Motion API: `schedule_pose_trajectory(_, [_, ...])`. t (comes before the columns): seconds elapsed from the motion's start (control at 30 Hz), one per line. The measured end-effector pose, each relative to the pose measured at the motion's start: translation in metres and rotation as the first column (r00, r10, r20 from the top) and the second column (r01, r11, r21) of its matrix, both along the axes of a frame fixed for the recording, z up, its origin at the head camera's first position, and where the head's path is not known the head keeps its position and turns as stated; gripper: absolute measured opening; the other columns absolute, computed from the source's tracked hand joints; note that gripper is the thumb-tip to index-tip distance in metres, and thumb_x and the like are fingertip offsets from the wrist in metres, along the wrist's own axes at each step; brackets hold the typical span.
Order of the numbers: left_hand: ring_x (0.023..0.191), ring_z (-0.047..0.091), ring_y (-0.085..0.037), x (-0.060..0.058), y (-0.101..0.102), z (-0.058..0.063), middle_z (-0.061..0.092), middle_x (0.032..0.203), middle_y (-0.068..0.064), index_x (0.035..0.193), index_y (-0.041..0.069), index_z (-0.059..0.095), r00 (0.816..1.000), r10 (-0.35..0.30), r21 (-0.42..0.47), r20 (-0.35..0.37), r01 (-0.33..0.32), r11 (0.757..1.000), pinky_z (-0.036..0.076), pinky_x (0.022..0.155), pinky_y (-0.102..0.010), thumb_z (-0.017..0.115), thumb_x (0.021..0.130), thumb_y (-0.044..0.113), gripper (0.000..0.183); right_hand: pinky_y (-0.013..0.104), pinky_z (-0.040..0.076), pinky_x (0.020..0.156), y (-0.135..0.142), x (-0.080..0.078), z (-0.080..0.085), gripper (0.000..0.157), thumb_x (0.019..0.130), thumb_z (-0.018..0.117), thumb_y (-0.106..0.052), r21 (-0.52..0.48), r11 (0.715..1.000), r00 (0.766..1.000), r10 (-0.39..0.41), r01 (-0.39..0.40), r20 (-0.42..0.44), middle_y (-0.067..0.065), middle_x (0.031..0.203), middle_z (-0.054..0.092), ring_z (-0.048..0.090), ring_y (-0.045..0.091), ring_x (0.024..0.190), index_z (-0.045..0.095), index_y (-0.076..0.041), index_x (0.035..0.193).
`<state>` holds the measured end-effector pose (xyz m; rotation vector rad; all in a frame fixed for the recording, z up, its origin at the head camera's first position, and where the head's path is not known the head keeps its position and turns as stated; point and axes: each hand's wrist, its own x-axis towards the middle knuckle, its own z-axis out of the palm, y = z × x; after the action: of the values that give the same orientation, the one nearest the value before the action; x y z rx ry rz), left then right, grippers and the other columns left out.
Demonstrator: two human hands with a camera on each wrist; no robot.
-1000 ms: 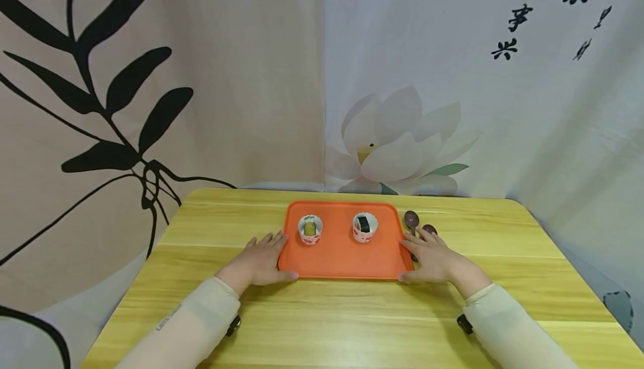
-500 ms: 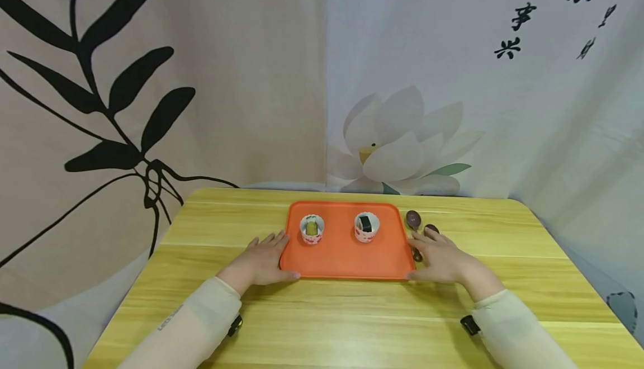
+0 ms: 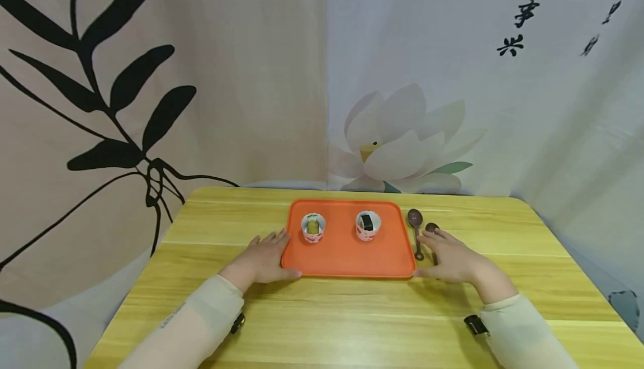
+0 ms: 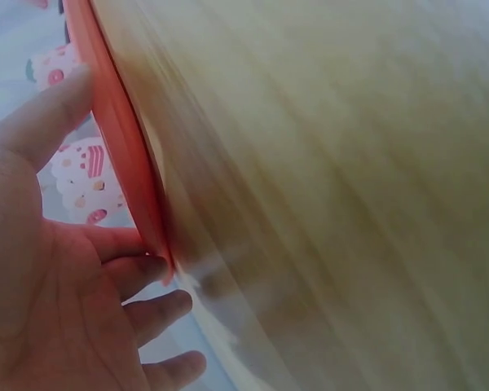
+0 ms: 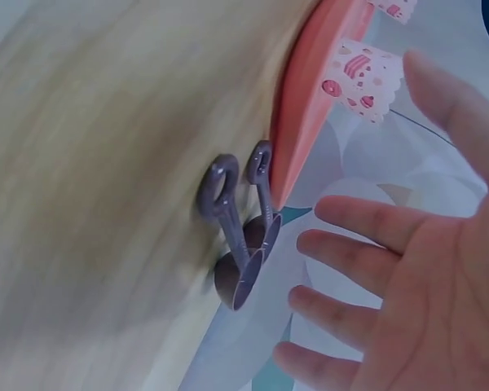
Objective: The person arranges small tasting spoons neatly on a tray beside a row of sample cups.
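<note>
An orange tray (image 3: 347, 260) lies on the wooden table. My left hand (image 3: 259, 261) touches its front left corner, thumb at the front edge and fingers along the left side. In the left wrist view its thumb and fingers meet the tray's rim (image 4: 118, 122). Beside the front right corner, my right hand (image 3: 455, 260) hovers with fingers spread and nothing in them. Two dark brown measuring spoons lie right of the tray: one spoon (image 3: 415, 218) shows whole, while the right hand partly covers the other spoon (image 3: 431, 227). Their looped handles show in the right wrist view, near spoon (image 5: 238, 281) foremost.
Two patterned paper cups stand on the tray. The left cup (image 3: 313, 237) holds something yellow-green; the right cup (image 3: 367, 236) holds a black-and-white piece, like a rice ball with seaweed. A printed curtain (image 3: 251, 78) hangs behind the table (image 3: 342, 324).
My right hand has moved right, off the tray's edge and over toward the spoons, uncovering one handle. The left hand stays at the tray. The head view has shifted slightly.
</note>
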<state>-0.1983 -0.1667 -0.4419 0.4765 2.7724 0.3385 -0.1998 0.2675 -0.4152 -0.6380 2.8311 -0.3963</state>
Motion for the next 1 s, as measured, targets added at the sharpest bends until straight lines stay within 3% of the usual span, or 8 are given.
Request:
schedule_pose_trajectory(0.4, [0.149, 0.023, -0.041, 0.0, 0.001, 0.0, 0.023, 0.164, -0.016, 0.158, 0.001, 0.026, 1.0, 0.004, -0.012, 0.001, -0.004, 1.0, 0.016, 0.116, -0.064, 0.064, 0.086, 0.068, 0.105, 0.064, 0.036, 0.106, -0.001, -0.005, 0.002, 0.069, 0.095, 0.07, -0.037, -0.079, 0.997, 1.0, -0.007, 0.005, -0.021, 0.033, 0.146, 0.044, 0.041, 0.052, 0.134, 0.048, 0.008, 0.143])
schedule_pose_trajectory(1.0, [0.149, 0.023, -0.04, 0.0, 0.001, 0.001, 0.023, 0.164, -0.016, 0.158, 0.002, 0.027, 1.0, 0.005, -0.02, 0.005, -0.005, 1.0, 0.016, 0.117, -0.063, 0.064, 0.085, 0.068, 0.105, 0.059, 0.047, 0.095, 0.008, -0.013, -0.005, 0.055, 0.095, 0.07, -0.024, -0.198, 0.973, 0.991, -0.13, 0.122, -0.026, 0.028, 0.128, 0.062, 0.059, 0.047, 0.116, 0.054, 0.008, 0.137])
